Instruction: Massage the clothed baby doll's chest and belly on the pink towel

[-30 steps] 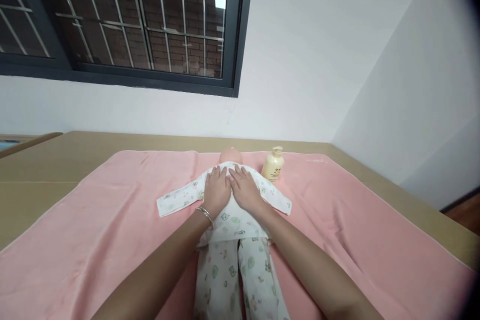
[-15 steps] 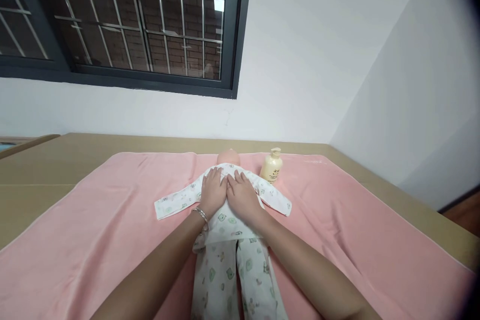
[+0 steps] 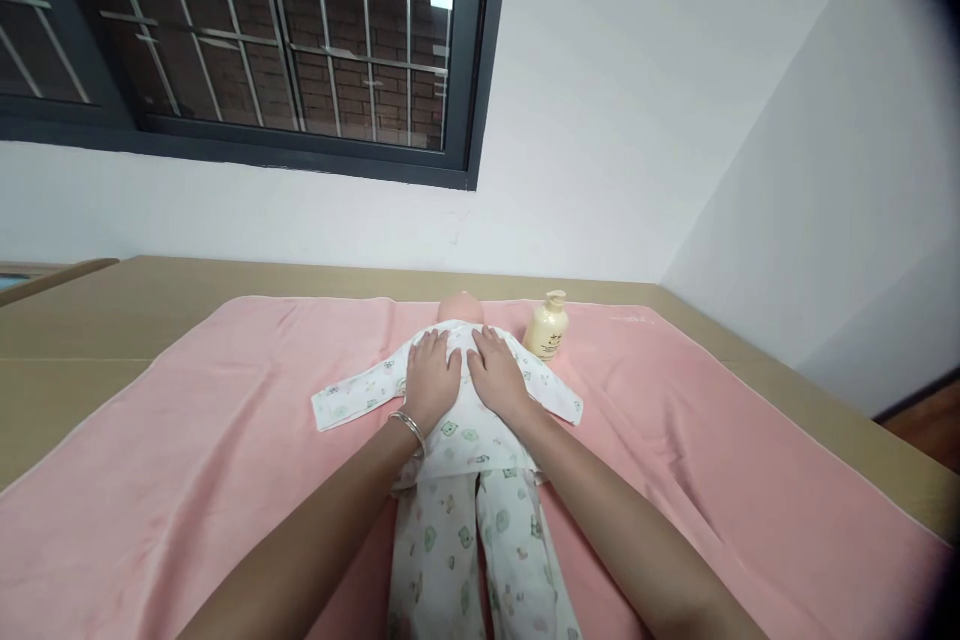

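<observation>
A baby doll (image 3: 459,306) in a white printed sleepsuit (image 3: 459,480) lies on its back on a pink towel (image 3: 187,460), head away from me. My left hand (image 3: 430,377), with a bracelet on the wrist, rests flat on the left of its chest. My right hand (image 3: 498,375) rests flat on the right of the chest, close beside the other. Both palms press on the cloth with fingers spread; neither grips anything. The doll's sleeves lie spread out to both sides.
A cream pump bottle (image 3: 547,327) stands upright on the towel just right of the doll's head. The towel covers a tan table (image 3: 112,320) set against a white wall. A barred dark window (image 3: 247,40) is above left.
Both hands slid a little up the doll's chest toward its head and stay flat on it. The view shifted slightly.
</observation>
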Tool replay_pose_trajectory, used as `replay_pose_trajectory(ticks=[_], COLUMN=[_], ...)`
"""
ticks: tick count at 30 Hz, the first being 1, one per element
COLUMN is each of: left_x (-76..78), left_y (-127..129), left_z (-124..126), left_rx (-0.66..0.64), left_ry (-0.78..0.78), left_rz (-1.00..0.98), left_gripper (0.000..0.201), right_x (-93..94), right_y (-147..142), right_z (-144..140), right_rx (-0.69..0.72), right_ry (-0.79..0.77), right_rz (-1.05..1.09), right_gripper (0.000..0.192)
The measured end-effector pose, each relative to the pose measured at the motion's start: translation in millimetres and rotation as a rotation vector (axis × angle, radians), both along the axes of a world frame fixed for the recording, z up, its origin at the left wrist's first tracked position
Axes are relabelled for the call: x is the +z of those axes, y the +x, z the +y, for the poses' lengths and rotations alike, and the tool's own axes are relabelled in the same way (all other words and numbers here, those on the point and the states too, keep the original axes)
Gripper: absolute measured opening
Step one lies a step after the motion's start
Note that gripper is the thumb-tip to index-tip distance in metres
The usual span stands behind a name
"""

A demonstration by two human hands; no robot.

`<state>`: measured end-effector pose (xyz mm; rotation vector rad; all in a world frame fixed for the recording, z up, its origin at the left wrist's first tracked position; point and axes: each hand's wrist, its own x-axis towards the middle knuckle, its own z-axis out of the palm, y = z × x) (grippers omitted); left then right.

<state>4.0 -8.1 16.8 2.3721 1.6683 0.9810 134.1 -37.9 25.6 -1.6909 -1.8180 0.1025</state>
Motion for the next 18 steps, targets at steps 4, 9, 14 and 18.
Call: replay_pose_trajectory(ticks=[4,9,14,18], left_x=[5.4,5.0,3.5,5.9], left_y=[10.2,14.8,-5.7,-15.6], left_z=[-27.0,-43.2,-8.0,13.4], left_rx=[0.025,-0.019,-0.063,-0.033], left_ry=[0.058,0.026,-0.079,-0.115], left_rz=[0.116,0.147,-0.009,-0.033], left_gripper=[0.048,0.047,0.049,0.049], right_x=[5.0,10.4,15.0,19.8], right_y=[5.6,2.0,-22.8,-36.3], right_z=[1.1,-3.3,-26.6,-42.9], right_rx=[0.017,-0.009,-0.051,-0.028], right_ry=[-0.058,-0.085,-0.050,-0.095], right_rz=[-0.028,-0.081,-0.311,-0.437], right_gripper=[0.046,0.047,0.047,0.050])
